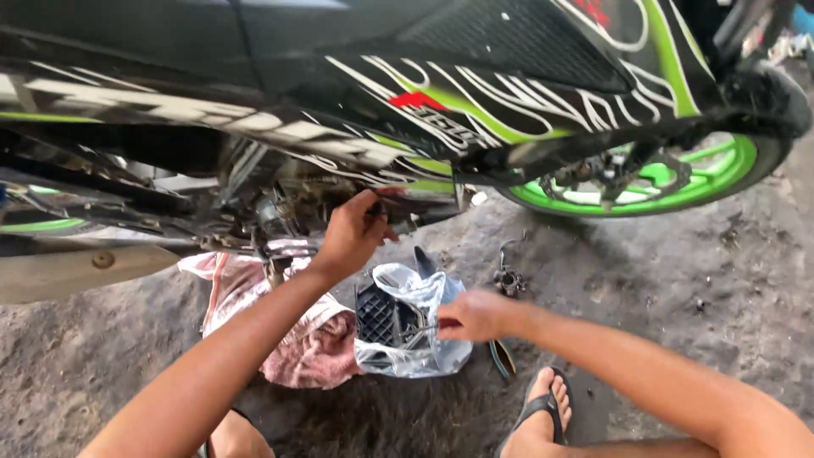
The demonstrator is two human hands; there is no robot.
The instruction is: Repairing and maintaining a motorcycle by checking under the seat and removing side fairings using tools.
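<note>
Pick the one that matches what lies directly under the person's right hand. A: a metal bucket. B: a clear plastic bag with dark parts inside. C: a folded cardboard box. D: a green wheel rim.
B: the right hand hovers over a clear plastic bag holding dark parts, which lies on the ground beside a pink rag; the green wheel sits farther off.

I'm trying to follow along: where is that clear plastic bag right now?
The clear plastic bag lies on the ground below the motorcycle, just right of the pink rag, with the right hand at its edge.
</note>
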